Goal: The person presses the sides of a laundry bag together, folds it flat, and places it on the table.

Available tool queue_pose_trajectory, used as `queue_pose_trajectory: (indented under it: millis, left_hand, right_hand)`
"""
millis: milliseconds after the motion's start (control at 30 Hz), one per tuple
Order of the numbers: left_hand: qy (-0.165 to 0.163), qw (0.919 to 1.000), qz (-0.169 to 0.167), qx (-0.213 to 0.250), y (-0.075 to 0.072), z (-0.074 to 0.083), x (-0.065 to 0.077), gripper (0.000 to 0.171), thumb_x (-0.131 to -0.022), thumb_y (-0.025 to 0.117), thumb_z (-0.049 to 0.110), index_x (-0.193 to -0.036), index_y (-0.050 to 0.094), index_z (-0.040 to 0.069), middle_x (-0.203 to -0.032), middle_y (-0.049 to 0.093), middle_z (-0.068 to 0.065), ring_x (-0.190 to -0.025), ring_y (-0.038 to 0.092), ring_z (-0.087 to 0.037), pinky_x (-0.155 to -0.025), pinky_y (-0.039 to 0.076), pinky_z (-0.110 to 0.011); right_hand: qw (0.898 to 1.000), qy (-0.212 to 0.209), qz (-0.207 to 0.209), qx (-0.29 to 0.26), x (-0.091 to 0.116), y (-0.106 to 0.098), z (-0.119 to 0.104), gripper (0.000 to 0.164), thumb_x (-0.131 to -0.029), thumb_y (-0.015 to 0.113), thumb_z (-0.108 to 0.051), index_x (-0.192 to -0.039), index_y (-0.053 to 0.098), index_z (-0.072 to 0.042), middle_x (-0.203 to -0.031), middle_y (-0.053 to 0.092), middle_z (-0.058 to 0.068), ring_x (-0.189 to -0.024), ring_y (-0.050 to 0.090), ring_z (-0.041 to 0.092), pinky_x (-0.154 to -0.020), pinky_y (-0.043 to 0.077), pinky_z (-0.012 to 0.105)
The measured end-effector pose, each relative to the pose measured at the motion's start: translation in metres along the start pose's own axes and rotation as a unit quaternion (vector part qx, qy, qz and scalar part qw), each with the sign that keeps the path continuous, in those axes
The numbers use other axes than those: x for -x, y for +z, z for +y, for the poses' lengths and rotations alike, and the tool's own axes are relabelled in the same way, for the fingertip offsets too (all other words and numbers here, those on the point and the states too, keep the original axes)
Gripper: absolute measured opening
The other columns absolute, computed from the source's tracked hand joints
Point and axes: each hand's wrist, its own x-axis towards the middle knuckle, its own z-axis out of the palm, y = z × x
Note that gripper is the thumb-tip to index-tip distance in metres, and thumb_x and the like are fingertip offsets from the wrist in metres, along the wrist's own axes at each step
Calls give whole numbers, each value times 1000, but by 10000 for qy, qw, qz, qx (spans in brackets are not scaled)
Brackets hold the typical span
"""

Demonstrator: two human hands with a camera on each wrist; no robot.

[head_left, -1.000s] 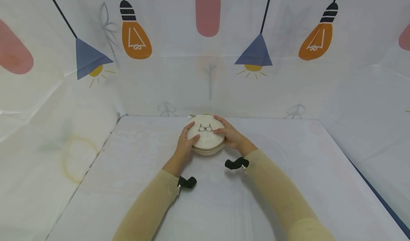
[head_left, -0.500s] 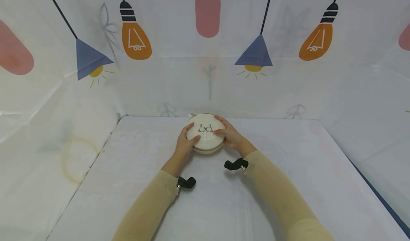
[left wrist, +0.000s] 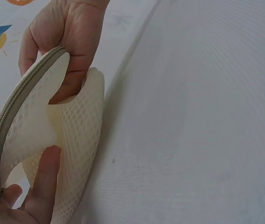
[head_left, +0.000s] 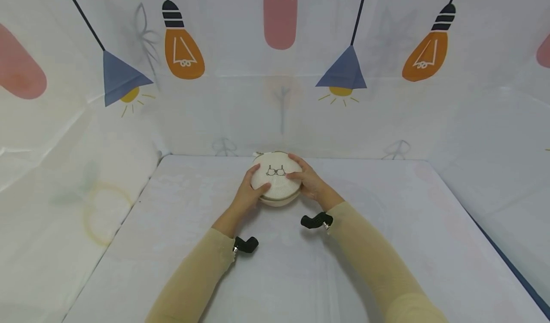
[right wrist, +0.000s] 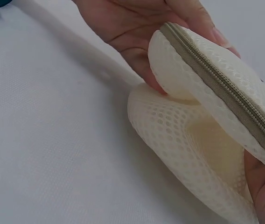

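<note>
A round cream mesh laundry bag (head_left: 277,189) with a glasses drawing on its top is held at the far middle of the table. Its olive-brown zipper (left wrist: 18,102) runs round the rim. My left hand (head_left: 246,193) grips the left side, thumb over the top face. My right hand (head_left: 317,185) holds the right side, with a finger and thumb over the top. In the right wrist view, the lower mesh (right wrist: 170,135) bulges below the zipped upper part and is dented inward. Fingers of both hands reach into the fold beneath the rim, partly hidden by the mesh.
The white-covered table (head_left: 283,275) meets a white curtain (head_left: 240,108) printed with lamps and bulbs just behind the bag. Curtain walls also stand at the left and right. A black wrist-camera mount (head_left: 246,244) sits at the left cuff, another black mount (head_left: 315,220) at the right.
My left wrist and forearm have shifted slightly left, while the hand keeps its grip. The bag and my right hand are nearly still.
</note>
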Motion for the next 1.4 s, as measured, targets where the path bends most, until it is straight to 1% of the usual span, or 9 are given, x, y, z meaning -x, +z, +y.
queue_pose_trajectory:
  millis: [133,333,533,667,733,900,1033,1233,1400]
  left_hand:
    - [30,9994,76,324,0,-2,-3,80,-93,72,24,-158,26,21,-165,20,-12,-152,16,-31,-122,13,-46]
    - [37,9940,370,1024,3,-1,-5,78,-89,75,8,-155,35,18,-165,24,-10,-152,16,-28,-123,13,-42]
    - [103,9905,360,1326,2,6,-3,76,-87,75,0,-154,38,11,-164,25,-11,-152,16,-28,-123,13,-41]
    - [83,9909,317,1303,3,5,-5,76,-87,74,-1,-153,38,9,-164,25,-12,-152,16,-29,-123,12,-42]
    - [48,9914,340,1266,5,0,-8,75,-87,75,0,-153,39,11,-163,27,-10,-152,17,-28,-123,13,-41]
    - [-55,9921,363,1198,6,-1,-9,75,-87,77,4,-152,41,14,-163,28,-9,-151,21,-27,-122,17,-39]
    - [-115,9938,383,1038,5,0,-8,75,-87,77,7,-152,41,16,-162,30,-11,-149,25,-29,-121,22,-40]
    - [-66,9968,429,673,5,0,-6,70,-89,77,12,-150,43,18,-157,36,-14,-139,42,-35,-113,38,-45]
    - [110,9974,488,520,6,-2,-5,65,-91,76,16,-148,46,15,-161,29,-13,-140,40,-35,-112,39,-46]
  right_hand:
    - [9999,20,-38,97,1,1,0,80,-93,55,13,-158,29,-25,-154,39,14,-108,62,19,-81,57,27]
    - [9998,73,-63,177,1,3,-1,81,-93,56,13,-158,29,-26,-154,39,15,-109,62,19,-84,56,28]
    - [9995,124,-80,281,0,1,-2,82,-93,58,12,-158,29,-27,-154,39,13,-115,60,23,-87,56,31]
    - [9991,150,-75,389,1,-1,-3,81,-94,58,10,-159,28,-28,-156,37,12,-120,56,25,-90,54,31]
    - [9987,143,-40,478,2,-1,-4,75,-97,57,5,-159,28,-27,-156,37,12,-121,55,25,-91,53,30]
    - [9979,86,90,629,4,0,-6,62,-103,51,-5,-158,30,-24,-156,37,10,-122,54,23,-90,52,27]
    - [9974,37,155,698,4,0,-7,63,-102,52,-3,-158,31,-23,-158,34,8,-126,52,24,-93,51,27]
    - [9958,-1,349,848,4,1,-9,65,-100,56,-1,-157,33,-23,-158,35,8,-127,51,26,-95,51,30]
    - [9925,-31,487,1125,4,0,-10,65,-100,57,-2,-157,33,-21,-160,31,8,-129,50,28,-100,49,35]
